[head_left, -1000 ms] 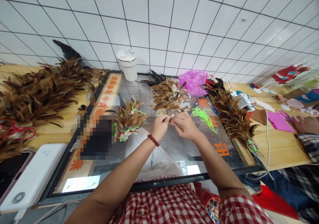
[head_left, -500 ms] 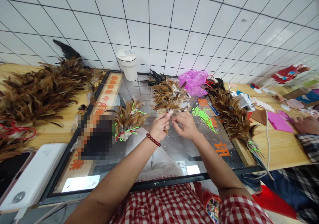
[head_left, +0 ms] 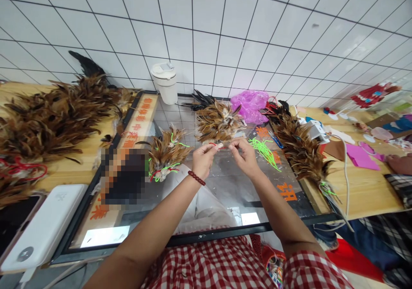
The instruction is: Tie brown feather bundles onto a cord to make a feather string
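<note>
My left hand, with a beaded bracelet at the wrist, is closed in a pinch on a short red cord. A small whitish tip shows at its fingertips. My right hand is closed too, thumb against forefinger, just right of the cord; what it pinches is too fine to make out. Both hands are over a glass-topped table. Right behind them lies a pile of brown feathers. Feather bundles tied with green and red cords rest left of my left hand. Bright green cords lie beside my right hand.
A white lidded cup and a pink plastic bag stand along the tiled wall. More feathers cover the left side, near a white power bank. A feather strand lies right. Another person's hand is at far right.
My hands have moved slightly apart. Red cord now shows at my left hand, and the brown feather tuft that hung below the fingers is out of sight. The other person's hand shifted right.
</note>
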The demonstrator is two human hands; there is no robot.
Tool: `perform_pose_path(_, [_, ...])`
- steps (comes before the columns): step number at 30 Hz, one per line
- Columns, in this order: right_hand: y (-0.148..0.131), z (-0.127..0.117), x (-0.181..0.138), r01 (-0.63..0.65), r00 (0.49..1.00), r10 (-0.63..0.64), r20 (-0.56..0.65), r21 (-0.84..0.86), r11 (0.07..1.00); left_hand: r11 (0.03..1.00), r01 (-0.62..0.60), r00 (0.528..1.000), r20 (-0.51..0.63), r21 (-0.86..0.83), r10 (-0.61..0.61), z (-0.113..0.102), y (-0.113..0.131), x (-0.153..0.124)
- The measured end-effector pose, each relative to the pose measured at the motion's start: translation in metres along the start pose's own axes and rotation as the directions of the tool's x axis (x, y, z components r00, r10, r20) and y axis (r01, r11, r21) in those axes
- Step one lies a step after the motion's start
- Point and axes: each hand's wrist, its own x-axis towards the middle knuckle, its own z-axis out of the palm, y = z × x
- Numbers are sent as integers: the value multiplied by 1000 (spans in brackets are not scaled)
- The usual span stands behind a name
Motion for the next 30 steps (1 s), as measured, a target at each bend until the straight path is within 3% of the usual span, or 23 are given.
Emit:
perform_pose_path(4, [5,7,-2,-130,991,133,-9,134,982,999,29,999,-40,-35,-31,1,2,0])
perform_pose_path(10, [8,30,-9,-394,919,358,165,345,852,998,11,999,-33,-66,-14,1,1,0])
perform_pose_path(18, [16,31,-14,-337,933,278,227,286,897,969,128,990,-27,-210,-136,3,3,-1])
perform_pose_path(21, [14,32,-15,-369,920,295,256,320,873,981,82,994,-57,-179,-93,0,2,2])
perform_pose_path(24, [10,34,-13,-456,890,387,242,424,782,998,-3,999,-54,-68,0,-2,-3,4])
perform_pose_path(26, [9,34,-12,-483,875,431,222,481,732,997,-77,997,-26,24,78,-2,-7,4])
perform_pose_path(30, [9,32,-9,-470,875,458,159,509,721,962,-212,977,61,169,205,-2,-8,1])
